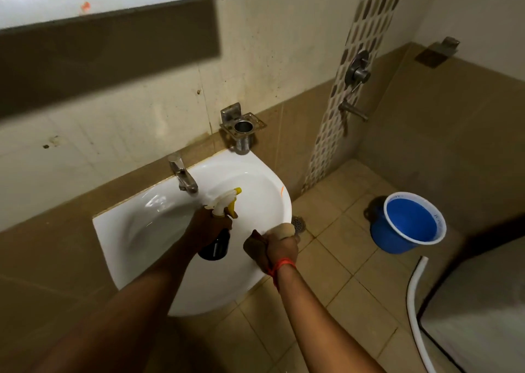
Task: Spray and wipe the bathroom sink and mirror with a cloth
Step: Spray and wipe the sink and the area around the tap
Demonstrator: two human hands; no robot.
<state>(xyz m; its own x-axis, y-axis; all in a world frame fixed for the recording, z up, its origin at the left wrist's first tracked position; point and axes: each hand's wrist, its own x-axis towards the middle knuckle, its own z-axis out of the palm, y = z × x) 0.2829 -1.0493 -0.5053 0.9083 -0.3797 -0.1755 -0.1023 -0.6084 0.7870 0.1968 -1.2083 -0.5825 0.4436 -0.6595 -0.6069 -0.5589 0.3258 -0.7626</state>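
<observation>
A white sink (136, 230) is fixed to the tiled wall below a white cabinet edge (113, 0) at the top left. My left hand (208, 226) holds a dark spray bottle (216, 247) with a white and yellow trigger head, over the basin and pointing toward the right side of the bowl. My right hand (281, 249) grips a brown cloth (282, 230) and presses it on the sink's right front rim. A small orange mark shows on the inner rim at the right. No mirror glass is visible.
A chrome tap (183, 176) stands at the sink's back. A steel cup holder (243, 129) is mounted on the wall just behind. On the floor lie a drain (299, 224), a blue bucket (409, 222) and a white hose (414, 301). Shower fittings (356, 72) are on the right wall.
</observation>
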